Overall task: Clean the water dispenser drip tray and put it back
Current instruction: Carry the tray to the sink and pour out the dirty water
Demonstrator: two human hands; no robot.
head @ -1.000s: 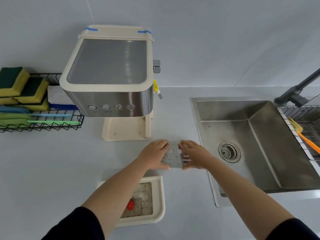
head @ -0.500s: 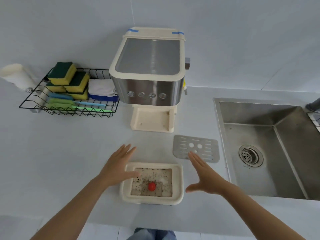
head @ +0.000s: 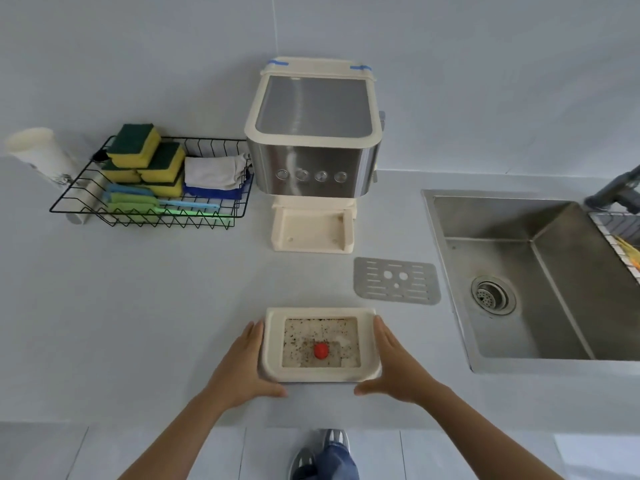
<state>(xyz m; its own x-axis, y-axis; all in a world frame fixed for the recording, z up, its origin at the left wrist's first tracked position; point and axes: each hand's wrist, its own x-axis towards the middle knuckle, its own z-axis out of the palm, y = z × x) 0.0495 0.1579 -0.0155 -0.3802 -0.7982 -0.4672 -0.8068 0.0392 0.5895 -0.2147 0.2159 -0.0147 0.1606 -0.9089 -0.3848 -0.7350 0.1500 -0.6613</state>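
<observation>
Kitchen, steel sink (head: pixel 540 289) set in pale countertop (head: pixel 138 306), sponge rack (head: pixel 149 188), water dispenser (head: pixel 313 140)

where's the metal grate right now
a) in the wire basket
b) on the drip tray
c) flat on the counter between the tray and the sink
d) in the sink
c: the grate lies flat on the counter, right of and behind the drip tray, left of the sink.

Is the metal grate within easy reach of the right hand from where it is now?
Probably yes: the right hand rests against the drip tray, and the metal grate lies flat just beyond it on bare counter, with nothing between.
</observation>
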